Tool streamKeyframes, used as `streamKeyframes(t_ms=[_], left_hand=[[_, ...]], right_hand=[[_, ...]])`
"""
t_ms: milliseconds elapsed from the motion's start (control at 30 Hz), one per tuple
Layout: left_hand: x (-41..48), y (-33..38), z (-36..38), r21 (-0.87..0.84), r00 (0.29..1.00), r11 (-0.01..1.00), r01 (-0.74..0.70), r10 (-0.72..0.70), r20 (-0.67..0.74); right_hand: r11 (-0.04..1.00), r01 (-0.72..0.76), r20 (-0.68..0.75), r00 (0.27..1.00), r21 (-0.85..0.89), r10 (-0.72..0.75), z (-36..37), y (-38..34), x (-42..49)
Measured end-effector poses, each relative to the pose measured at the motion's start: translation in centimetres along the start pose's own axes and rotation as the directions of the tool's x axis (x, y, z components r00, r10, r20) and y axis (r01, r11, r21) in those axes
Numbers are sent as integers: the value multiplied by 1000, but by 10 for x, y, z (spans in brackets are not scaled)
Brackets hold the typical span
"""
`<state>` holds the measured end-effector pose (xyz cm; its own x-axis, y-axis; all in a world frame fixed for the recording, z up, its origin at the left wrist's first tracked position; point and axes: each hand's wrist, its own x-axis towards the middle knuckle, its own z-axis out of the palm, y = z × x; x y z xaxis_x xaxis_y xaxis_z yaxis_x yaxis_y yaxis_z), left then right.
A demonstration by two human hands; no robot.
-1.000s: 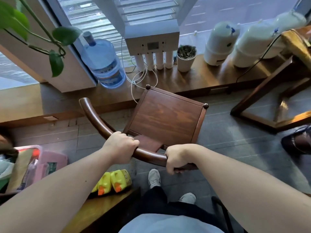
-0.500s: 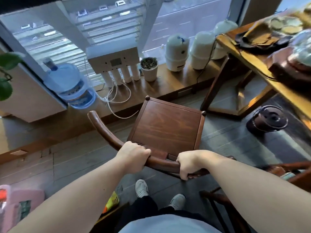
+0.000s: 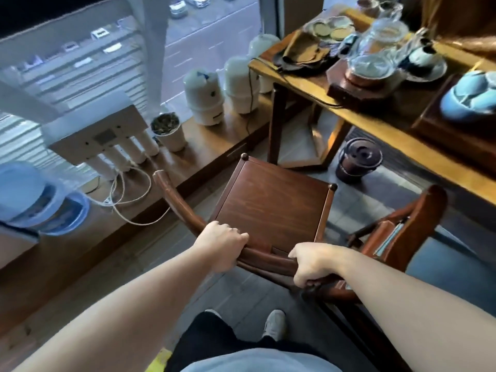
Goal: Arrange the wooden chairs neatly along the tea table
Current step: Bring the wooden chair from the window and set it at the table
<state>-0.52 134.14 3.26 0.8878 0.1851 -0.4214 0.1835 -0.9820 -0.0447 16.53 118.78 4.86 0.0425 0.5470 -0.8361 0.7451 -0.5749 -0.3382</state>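
A dark wooden chair (image 3: 271, 202) with a square seat and a curved back rail stands in front of me. My left hand (image 3: 222, 241) grips the rail left of centre. My right hand (image 3: 312, 263) grips it right of centre. The tea table (image 3: 397, 127), yellow-brown with tea ware on top, fills the upper right; the chair's far corner is close to the table's leg. A second wooden chair (image 3: 402, 232) stands just right of the held one, beside the table's long edge, partly hidden by my right arm.
A dark lidded bucket (image 3: 358, 161) sits on the floor under the table. On the wooden window ledge (image 3: 214, 140) stand white tanks (image 3: 205, 96), a small plant pot (image 3: 169, 132), a water filter (image 3: 99, 135) with cords, and a water jug (image 3: 32, 197). My feet are below.
I have turned to the right with the chair held in both hands, bringing it near the tea table's end. The table and the second chair have come into view; the pink bin has gone.
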Motion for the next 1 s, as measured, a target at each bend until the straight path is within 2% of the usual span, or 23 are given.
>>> streamKeyframes(t_ms=[67, 167, 267, 333, 467, 667, 1000], left_hand=[[10, -6, -1, 1, 997, 997, -72, 72, -27], [10, -29, 6, 14, 987, 989, -150, 150, -59], [10, -64, 7, 49, 987, 988, -147, 149, -62], [15, -78, 5, 68, 982, 981, -184, 186, -40], [27, -88, 3, 119, 952, 945, -303, 296, 75], [65, -133, -27, 229, 934, 907, -355, 335, 120], [135, -147, -61, 288, 893, 848, -444, 444, 71]], right_hand=[[999, -13, -83, 997, -41, 9, 1, 8, -1], [981, -2, -195, 980, -193, -36, 7, 9, -3], [971, -17, -311, 948, -240, -61, 21, 1, -2], [975, -79, -378, 926, -208, -6, 27, -5, -1], [970, -199, -407, 905, -142, 126, 25, -16, 3], [953, -302, -431, 862, -12, 268, -1, -47, 27], [892, -395, -448, 771, 221, 452, -18, -52, 37]])
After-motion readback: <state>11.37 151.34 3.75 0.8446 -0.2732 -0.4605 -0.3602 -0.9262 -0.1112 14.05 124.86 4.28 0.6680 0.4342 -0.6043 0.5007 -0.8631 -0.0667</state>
